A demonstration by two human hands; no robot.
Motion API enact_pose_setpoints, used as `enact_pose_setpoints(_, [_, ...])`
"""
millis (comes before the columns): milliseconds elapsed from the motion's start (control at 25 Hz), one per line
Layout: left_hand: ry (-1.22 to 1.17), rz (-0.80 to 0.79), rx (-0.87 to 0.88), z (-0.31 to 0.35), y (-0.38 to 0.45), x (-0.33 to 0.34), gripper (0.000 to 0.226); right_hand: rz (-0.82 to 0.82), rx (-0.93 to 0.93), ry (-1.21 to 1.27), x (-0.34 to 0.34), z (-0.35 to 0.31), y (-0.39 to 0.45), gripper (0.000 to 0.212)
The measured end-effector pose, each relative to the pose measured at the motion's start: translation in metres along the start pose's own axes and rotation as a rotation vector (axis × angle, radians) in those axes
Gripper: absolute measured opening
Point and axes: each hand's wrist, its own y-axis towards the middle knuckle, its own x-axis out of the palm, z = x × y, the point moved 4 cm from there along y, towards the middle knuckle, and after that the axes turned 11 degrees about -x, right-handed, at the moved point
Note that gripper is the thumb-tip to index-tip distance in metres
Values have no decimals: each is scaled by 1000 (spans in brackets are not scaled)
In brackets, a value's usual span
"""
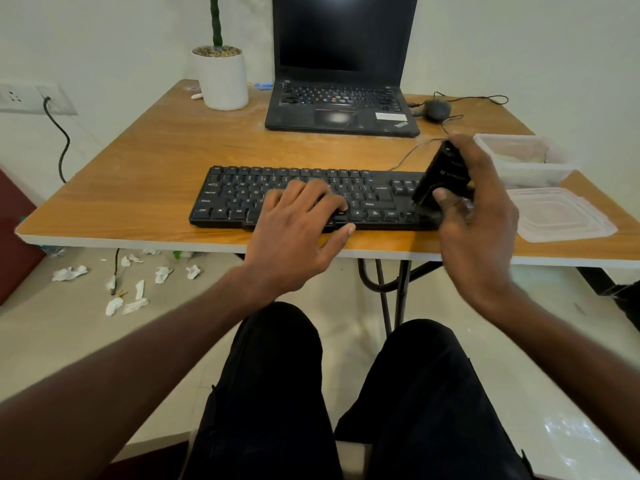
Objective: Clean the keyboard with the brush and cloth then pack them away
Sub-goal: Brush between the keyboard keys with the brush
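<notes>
A black keyboard (242,192) lies along the near edge of the wooden table (145,161). My left hand (298,230) rests flat on its middle keys, fingers spread and straight. My right hand (474,216) grips a black brush (441,174) tilted over the keyboard's right end, bristles down on the keys there. A clear plastic container (526,157) with a pale cloth inside stands at the right. Its lid (561,216) lies just in front of it.
An open black laptop (343,109) sits behind the keyboard, a black mouse (438,109) with cables to its right. A white plant pot (223,77) stands at the back left. Crumpled paper scraps (121,289) litter the floor under the table's left side.
</notes>
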Motion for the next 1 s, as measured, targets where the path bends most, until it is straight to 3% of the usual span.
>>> enact_pose_setpoints(160, [34,32,-27,-1,-2,3,39,-196,-145,158,30,-22,-10,63])
enact_pose_setpoints(240, [38,40,-34,-2,-2,2,38,-262,-211,25,35,-23,-5,64])
enact_pose_setpoints(400, [4,40,-40,-3,-2,1,36,-156,-57,-233,14,-7,4,64])
enact_pose_setpoints(600, [3,47,-41,-4,-3,0,35,-226,-214,-119,20,-20,-9,60])
enact_pose_setpoints(880, [-7,48,-35,-3,-2,0,33,-22,-34,-225,-13,10,6,60])
enact_pose_setpoints(1000, [-6,48,-32,-2,-2,0,34,-111,-122,-77,-19,6,0,61])
